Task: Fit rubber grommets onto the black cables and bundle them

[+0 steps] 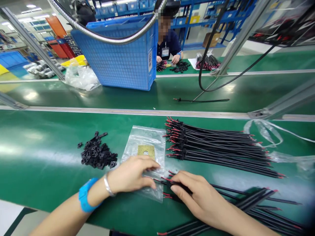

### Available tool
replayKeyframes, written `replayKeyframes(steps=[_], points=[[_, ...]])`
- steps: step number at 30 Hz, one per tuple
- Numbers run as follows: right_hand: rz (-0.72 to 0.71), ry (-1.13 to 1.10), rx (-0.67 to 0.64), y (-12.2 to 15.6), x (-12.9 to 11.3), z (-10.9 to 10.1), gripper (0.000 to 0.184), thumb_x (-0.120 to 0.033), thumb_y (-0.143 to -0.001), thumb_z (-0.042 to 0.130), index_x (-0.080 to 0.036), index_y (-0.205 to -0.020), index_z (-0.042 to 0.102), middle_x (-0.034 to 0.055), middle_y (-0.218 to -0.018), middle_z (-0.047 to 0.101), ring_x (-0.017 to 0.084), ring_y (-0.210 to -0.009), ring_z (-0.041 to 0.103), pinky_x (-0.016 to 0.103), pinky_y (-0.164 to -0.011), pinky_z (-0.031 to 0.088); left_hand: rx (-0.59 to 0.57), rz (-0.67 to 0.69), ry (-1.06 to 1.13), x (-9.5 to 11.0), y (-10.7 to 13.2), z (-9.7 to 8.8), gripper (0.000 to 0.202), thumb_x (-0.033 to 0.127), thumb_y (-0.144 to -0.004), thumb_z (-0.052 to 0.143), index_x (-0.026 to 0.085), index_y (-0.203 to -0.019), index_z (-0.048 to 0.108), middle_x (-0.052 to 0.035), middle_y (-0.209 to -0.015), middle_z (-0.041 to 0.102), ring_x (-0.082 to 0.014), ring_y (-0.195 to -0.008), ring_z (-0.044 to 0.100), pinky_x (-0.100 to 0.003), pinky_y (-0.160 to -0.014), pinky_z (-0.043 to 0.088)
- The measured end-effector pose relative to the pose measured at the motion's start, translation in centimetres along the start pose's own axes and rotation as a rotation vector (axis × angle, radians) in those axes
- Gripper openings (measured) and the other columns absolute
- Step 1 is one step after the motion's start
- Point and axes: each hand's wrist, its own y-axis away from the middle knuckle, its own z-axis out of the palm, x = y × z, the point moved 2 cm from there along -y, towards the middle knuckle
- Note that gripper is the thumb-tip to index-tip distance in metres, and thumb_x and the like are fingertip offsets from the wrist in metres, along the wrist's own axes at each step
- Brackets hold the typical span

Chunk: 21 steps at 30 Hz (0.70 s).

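My left hand [134, 173] is over a clear plastic bag [131, 144], its thumb and fingers apart with nothing visible between them. A flat brass-coloured plate with a hole [147, 150] lies at the bag, just beyond my left fingers. To the right, my right hand [199, 193] is closed on a black cable [169, 182] near its red wire ends, which point toward my left hand. More loose black cables [248, 203] lie under and beside my right forearm. A pile of small black plastic pieces [98, 154] sits left of the bag.
Beyond my right hand lies a neat row of black cables [221, 144] with black pieces near their red ends. A metal rail [123, 112] crosses behind. Past it stand a blue crate [120, 55] and a hanging black cord [200, 72]. A co-worker [169, 46] handles similar parts opposite.
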Motion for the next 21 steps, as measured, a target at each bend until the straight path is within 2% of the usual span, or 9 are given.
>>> replayKeyframes(steps=[1, 3, 5, 8, 11, 13, 17, 21], points=[[0.012, 0.001, -0.017, 0.0, 0.0, 0.0, 0.018, -0.026, -0.1, 0.04, -0.021, -0.093, 0.055, 0.0015, -0.081, 0.057, 0.015, -0.073, 0.055, 0.027, -0.066, 0.041, -0.017, -0.032, -0.14, -0.9, 0.6, -1.4, 0.042, 0.035, -0.078, 0.075, 0.022, -0.117, 0.066, -0.0063, -0.108, 0.07, -0.0231, -0.099, 0.064, -0.034, -0.091, 0.049], [0.032, -0.006, -0.03, 0.0, 0.0, -0.1, 0.019, -0.026, -0.1, 0.036, -0.021, -0.094, 0.054, 0.0021, -0.084, 0.057, 0.016, -0.075, 0.054, 0.029, -0.068, 0.041, -0.004, -0.197, -0.376, -3.0, 1.9, -4.1, 0.033, 0.025, -0.079, 0.071, 0.024, -0.112, 0.067, -0.0058, -0.109, 0.07, -0.0252, -0.104, 0.063, -0.036, -0.092, 0.046], [0.057, -0.032, -0.031, 0.0, 0.0, -0.1, 0.019, -0.025, -0.1, 0.034, -0.023, -0.1, 0.053, 0.0023, -0.089, 0.059, 0.017, -0.08, 0.056, 0.03, -0.072, 0.042, -0.007, -0.382, -0.537, -5.1, 3.0, -6.1, 0.029, 0.022, -0.076, 0.069, 0.024, -0.105, 0.068, -0.0053, -0.105, 0.07, -0.0257, -0.099, 0.064, -0.035, -0.085, 0.047], [0.143, -0.031, -0.042, 0.0, 0.4, 0.0, 0.019, -0.027, -0.1, 0.035, -0.025, -0.114, 0.047, 0.0012, -0.091, 0.06, 0.018, -0.083, 0.057, 0.033, -0.075, 0.042, -0.072, -0.562, -0.61, -6.8, 3.5, -7.3, 0.021, 0.024, -0.072, 0.067, 0.025, -0.092, 0.068, -0.0023, -0.094, 0.072, -0.023, -0.086, 0.066, -0.029, -0.066, 0.043], [0.204, -0.027, -0.055, 0.0, 0.8, 0.1, 0.017, -0.028, -0.098, 0.038, -0.024, -0.115, 0.042, -0.0009, -0.082, 0.058, 0.018, -0.074, 0.055, 0.031, -0.068, 0.04, -0.131, -0.572, -0.59, -7.1, 3.2, -7.3, 0.004, 0.024, -0.071, 0.063, 0.025, -0.075, 0.065, 0.0002, -0.083, 0.072, -0.021, -0.079, 0.066, -0.027, -0.059, 0.037], [0.192, -0.067, -0.042, -0.1, 0.9, 0.2, 0.01, -0.028, -0.097, 0.039, -0.023, -0.106, 0.042, -0.0011, -0.081, 0.056, 0.016, -0.072, 0.054, 0.03, -0.066, 0.039, -0.143, -0.55, -0.561, -7.0, 3.1, -7.3, 0.005, 0.024, -0.073, 0.06, 0.025, -0.071, 0.064, 0.0009, -0.079, 0.072, -0.0208, -0.077, 0.065, -0.027, -0.059, 0.037], [0.166, -0.09, 0.0, -0.2, 0.9, 0.1, 0.003, -0.025, -0.096, 0.04, -0.023, -0.095, 0.042, 0.0002, -0.083, 0.055, 0.016, -0.075, 0.053, 0.029, -0.067, 0.039, -0.092, -0.521, -0.467, -7.2, 3.4, -7.5, 0.014, 0.024, -0.075, 0.059, 0.025, -0.087, 0.065, 0.0008, -0.08, 0.072, -0.0207, -0.076, 0.066, -0.028, -0.064, 0.041], [0.16, -0.062, 0.011, -0.3, 0.9, 0.0, 0.007, -0.024, -0.096, 0.039, -0.023, -0.091, 0.044, -0.0007, -0.079, 0.054, 0.015, -0.072, 0.052, 0.028, -0.065, 0.037, -0.015, -0.432, -0.44, -7.0, 3.4, -7.7, 0.021, 0.027, -0.082, 0.052, 0.025, -0.097, 0.067, -0.0008, -0.094, 0.073, -0.0203, -0.083, 0.066, -0.029, -0.073, 0.044]])
